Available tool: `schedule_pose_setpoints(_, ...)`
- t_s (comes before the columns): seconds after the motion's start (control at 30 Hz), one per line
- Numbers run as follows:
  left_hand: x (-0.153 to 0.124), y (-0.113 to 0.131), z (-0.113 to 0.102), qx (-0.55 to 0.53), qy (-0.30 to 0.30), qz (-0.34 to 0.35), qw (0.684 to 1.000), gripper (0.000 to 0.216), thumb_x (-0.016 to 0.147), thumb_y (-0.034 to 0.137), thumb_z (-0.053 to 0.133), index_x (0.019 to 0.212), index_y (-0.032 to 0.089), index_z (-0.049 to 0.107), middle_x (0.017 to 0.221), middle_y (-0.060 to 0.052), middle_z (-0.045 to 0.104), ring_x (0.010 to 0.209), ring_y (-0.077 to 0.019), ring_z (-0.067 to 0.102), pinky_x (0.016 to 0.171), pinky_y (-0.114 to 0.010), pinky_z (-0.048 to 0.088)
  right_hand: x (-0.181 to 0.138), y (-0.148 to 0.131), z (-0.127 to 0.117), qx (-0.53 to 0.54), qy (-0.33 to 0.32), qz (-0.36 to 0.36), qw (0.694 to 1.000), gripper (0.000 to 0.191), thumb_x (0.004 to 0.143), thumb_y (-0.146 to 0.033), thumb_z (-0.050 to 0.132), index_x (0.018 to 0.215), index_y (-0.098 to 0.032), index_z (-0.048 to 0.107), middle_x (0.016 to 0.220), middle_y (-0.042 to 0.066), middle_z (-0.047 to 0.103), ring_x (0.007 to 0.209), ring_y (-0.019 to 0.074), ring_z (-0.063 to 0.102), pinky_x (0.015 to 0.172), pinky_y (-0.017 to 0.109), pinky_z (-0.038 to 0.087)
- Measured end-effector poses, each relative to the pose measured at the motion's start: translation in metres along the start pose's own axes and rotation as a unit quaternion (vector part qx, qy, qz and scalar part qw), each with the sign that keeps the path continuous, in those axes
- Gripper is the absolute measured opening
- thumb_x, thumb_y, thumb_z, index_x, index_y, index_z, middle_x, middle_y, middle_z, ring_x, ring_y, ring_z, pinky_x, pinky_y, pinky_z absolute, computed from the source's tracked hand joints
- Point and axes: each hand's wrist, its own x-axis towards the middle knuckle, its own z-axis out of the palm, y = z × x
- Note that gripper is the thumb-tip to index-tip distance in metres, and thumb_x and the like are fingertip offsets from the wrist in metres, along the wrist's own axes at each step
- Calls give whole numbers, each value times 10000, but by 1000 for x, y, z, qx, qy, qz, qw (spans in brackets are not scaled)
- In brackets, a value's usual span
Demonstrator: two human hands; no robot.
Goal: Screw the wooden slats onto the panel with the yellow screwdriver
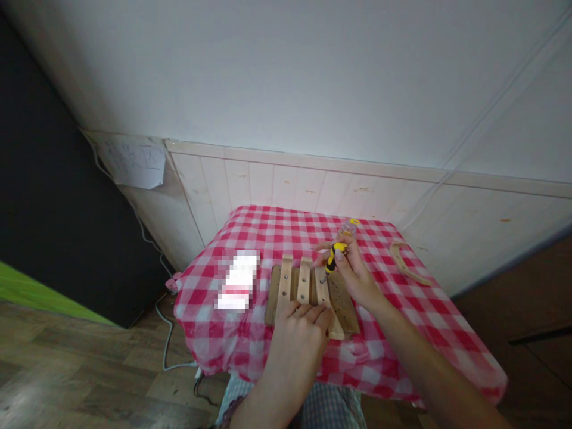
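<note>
My right hand (355, 274) is closed around a yellow and black screwdriver (331, 262). Its tip points down at a screw near the upper end of the right-hand pale wooden strip (322, 292). My left hand (301, 328) bends its fingers over the lower part of the strips and grips the right-hand one; its fingertips are partly hidden. Beneath lies a brown wooden board (346, 301) dotted with small holes. Two more strips, a left one (285, 283) and a middle one (304, 280), lie alongside and show dark screw heads.
A red and white checked cloth covers the table (447, 339). A curved wooden piece (404, 265) lies at the right, and a clear container with a yellow ring (354, 221) stands behind my right hand. A blurred white object (239, 280) lies at the left. A cable (167, 342) hangs beside the table.
</note>
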Motion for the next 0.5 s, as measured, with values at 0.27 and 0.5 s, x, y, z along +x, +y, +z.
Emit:
schedule_pose_setpoints(0.27, 1, 3, -3, -15, -17, -19, 1000, 259, 989, 102, 571, 1220, 156, 676, 1265, -45, 716, 1107, -210, 677, 972, -365, 490, -2, 9, 7, 52, 101, -11, 994, 353, 982, -580, 430, 1259, -361, 423, 731, -39, 529, 593, 175, 528, 586, 309, 503)
schedule_pose_setpoints(0.5, 2, 2, -4, -10, -24, -19, 999, 255, 989, 113, 581, 1221, 155, 677, 1259, -40, 719, 1089, -211, 683, 962, -366, 506, 1, 0, 10, 79, 62, 47, 994, 463, 997, -613, 265, 1183, -315, 567, 772, 25, 590, 729, 245, 625, 690, 400, 562)
